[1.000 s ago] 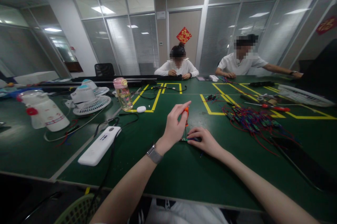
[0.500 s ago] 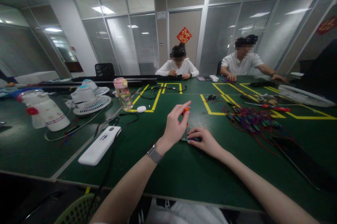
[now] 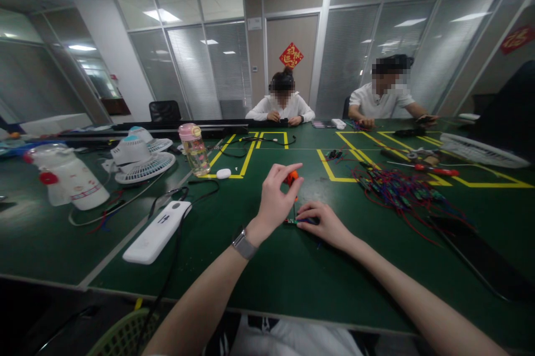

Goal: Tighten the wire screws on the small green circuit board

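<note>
My left hand (image 3: 272, 195) is curled round the orange handle of a thin screwdriver (image 3: 292, 178), with the index finger stretched out past its top. The screwdriver stands roughly upright, its dark shaft pointing down at a small green circuit board (image 3: 291, 222) on the table. Holding the board's right side against the tabletop is my right hand (image 3: 321, 221), its fingers pinched together. Those fingers partly cover the board and a bit of dark blue wire. Whether the tip sits in a screw is too small to tell.
Tangled red and blue wires with boards (image 3: 393, 186) lie to the right, near a red screwdriver (image 3: 434, 170) and a black tray-like panel (image 3: 480, 258). At left are a white power bank (image 3: 156, 236), bottles (image 3: 194, 150) and a fan (image 3: 144, 169). Two people sit opposite.
My left thumb and fingers have shifted slightly on the screwdriver, showing more of its orange handle. My right hand stays put. The co-worker at right has drawn an outstretched hand in.
</note>
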`<act>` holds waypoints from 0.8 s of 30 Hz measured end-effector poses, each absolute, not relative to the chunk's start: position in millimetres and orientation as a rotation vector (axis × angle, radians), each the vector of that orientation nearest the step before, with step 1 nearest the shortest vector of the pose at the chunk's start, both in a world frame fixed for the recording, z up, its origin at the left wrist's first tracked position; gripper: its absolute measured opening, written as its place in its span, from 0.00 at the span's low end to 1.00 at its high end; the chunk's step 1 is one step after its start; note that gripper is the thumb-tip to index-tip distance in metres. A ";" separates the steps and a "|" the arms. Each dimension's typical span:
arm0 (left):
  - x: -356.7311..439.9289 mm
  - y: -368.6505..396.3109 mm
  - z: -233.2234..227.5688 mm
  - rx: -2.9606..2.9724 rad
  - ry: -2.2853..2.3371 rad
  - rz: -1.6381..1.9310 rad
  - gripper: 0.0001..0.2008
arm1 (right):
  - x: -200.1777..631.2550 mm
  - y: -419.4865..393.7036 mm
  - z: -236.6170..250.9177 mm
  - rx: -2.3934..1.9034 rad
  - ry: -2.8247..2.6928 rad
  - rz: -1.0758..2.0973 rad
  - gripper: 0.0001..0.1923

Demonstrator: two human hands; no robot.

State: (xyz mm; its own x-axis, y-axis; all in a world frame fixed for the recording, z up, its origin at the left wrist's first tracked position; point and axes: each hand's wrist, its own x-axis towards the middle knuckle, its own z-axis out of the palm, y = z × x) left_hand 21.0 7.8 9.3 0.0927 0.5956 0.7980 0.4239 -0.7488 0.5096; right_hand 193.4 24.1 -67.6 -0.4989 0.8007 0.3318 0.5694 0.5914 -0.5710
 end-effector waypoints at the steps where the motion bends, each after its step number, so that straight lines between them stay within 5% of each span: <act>1: 20.9 7.9 9.2 2.204 1.047 1.734 0.13 | 193.5 24.3 -67.8 -1.084 -2.247 0.527 0.06; 19: 22.4 7.1 8.6 2.139 0.885 1.654 0.17 | 193.4 25.1 -68.9 -1.081 -2.248 0.513 0.07; 24: 23.9 5.1 9.6 2.152 1.005 1.764 0.08 | 192.8 23.7 -65.9 -1.073 -2.245 0.523 0.06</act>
